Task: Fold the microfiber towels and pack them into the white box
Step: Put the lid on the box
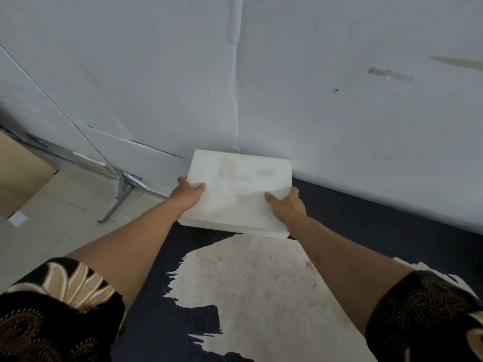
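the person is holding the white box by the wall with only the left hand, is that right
Not only the left. The head view shows both hands on the white box by the wall: the left hand grips its left edge, the right hand its right edge.

No legible text or label anywhere, only a blurred, unreadable mark (389, 73) on the grey wall (339, 121).

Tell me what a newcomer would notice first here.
The left hand and right hand grip the white box by its left and right edges at centre frame, before a pale wall. Nearer the camera, the black table shows a large worn pale patch.
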`<state>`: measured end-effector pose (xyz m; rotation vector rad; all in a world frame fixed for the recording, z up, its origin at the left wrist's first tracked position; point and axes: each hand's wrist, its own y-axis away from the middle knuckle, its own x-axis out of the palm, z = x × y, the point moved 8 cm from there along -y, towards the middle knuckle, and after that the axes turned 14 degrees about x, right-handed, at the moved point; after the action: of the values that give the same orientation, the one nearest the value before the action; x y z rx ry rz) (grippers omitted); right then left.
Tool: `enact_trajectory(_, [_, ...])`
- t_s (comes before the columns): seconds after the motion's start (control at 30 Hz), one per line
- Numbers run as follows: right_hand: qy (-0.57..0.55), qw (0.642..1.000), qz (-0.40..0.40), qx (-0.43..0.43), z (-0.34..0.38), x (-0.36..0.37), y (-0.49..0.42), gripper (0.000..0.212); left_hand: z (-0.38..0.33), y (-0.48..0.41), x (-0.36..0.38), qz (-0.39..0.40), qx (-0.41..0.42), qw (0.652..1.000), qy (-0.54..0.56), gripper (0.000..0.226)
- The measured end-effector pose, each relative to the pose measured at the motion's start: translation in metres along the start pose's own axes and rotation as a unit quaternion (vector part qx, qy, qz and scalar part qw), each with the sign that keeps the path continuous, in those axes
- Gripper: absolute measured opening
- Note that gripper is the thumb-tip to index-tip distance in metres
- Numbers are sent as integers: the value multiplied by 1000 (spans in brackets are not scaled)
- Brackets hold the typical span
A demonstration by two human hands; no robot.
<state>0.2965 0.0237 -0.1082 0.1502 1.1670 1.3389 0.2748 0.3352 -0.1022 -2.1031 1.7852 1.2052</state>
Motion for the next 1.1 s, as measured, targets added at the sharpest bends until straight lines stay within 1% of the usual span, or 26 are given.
enact_trajectory(0.07, [-10,1000,3,-3,-5,-1,5,85,5,6,0,10,-5,999,34,63])
enact_trajectory(0.2, [-22,999,-4,-31,-8,-24,18,88,4,19,1,13,-6,993,114,51])
enact_trajectory(0.3, [-21,998,-10,-53,-11,-48,29,87,-4,32,6,1,-1,987,160,51])
enact_trajectory(0.4, [-37,997,-22,-71,-20,-75,40,83,-20,48,12,-11,16,985,170,48])
enact_trajectory(0.53, [-88,992,-36,-88,-34,-112,53,80,-54,74,23,-13,62,976,208,50])
enact_trajectory(0.63, [-151,984,-16,-90,-51,-138,64,74,-78,94,31,-2,86,967,239,48])
enact_trajectory(0.77, [-220,972,17,-84,-80,-173,76,66,-112,119,45,21,116,963,244,46])
enact_trajectory(0.93, [-260,964,-16,-54,-119,-222,83,60,-165,149,67,52,159,958,234,52])
enact_trajectory(1.03, [-280,958,-25,-54,-139,-253,86,59,-198,166,80,56,182,959,210,58])
enact_trajectory(1.1, [-286,956,-34,-56,-151,-275,87,58,-218,178,90,59,194,957,207,57])
